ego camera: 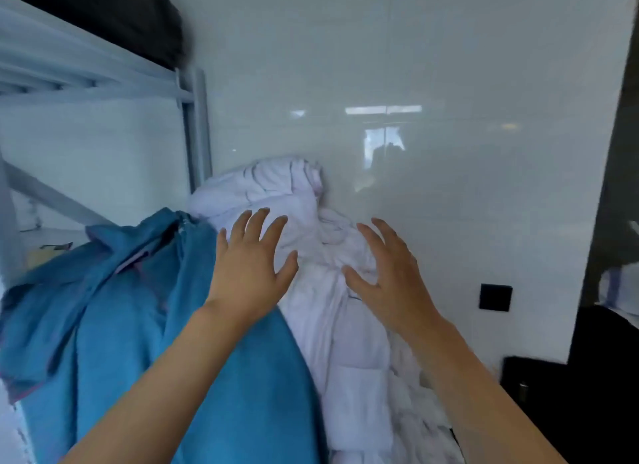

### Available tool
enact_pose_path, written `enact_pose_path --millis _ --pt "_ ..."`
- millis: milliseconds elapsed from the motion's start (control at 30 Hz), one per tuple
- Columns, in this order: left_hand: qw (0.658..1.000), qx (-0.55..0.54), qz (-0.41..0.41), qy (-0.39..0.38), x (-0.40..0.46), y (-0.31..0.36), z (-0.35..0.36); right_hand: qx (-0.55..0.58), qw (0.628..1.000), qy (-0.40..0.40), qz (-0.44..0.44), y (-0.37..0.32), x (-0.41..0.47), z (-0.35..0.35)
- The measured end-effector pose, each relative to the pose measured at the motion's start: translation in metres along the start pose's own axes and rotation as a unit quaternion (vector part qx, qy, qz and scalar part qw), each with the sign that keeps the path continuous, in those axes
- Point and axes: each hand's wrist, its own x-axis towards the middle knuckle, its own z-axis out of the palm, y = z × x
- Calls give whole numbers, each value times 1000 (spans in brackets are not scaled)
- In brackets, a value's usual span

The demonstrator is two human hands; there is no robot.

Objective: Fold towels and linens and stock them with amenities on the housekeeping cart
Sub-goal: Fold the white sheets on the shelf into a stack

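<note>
Head view, left to right: metal shelf frame (193, 124); blue towel (103, 311) draped low; left hand (249, 266), right hand (387, 277) both spread wide over heaped white linen (311, 228) against wall, likely to slump or drag blue towel if grabbed loosely.

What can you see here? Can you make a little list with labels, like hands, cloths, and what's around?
left hand: open, fingers spread, reaching at the white linen
right hand: open, fingers spread and slightly bent, over the same linen
white linen: crumpled, unfolded heap against the wall
blue towel: loose, unfolded, left of the linen
wall: glossy white tiles behind the heap
rack: pale metal frame at left
socket: black square on the wall, at right
touching: cannot tell if either hand is on the linen
</note>
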Motion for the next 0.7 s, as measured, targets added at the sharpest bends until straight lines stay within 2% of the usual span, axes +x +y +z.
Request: enact_pose_path --millis 133,333,700 --pt "997 54 -51 27 -17 -70 -42 67 996 -14 -62 -61 31 49" --pt "980 138 -133 54 -61 -132 -101 147 978 -32 -148 -136 60 109" --pt "908 299 -287 65 -154 -180 -202 303 911 -108 -257 -263 55 185"
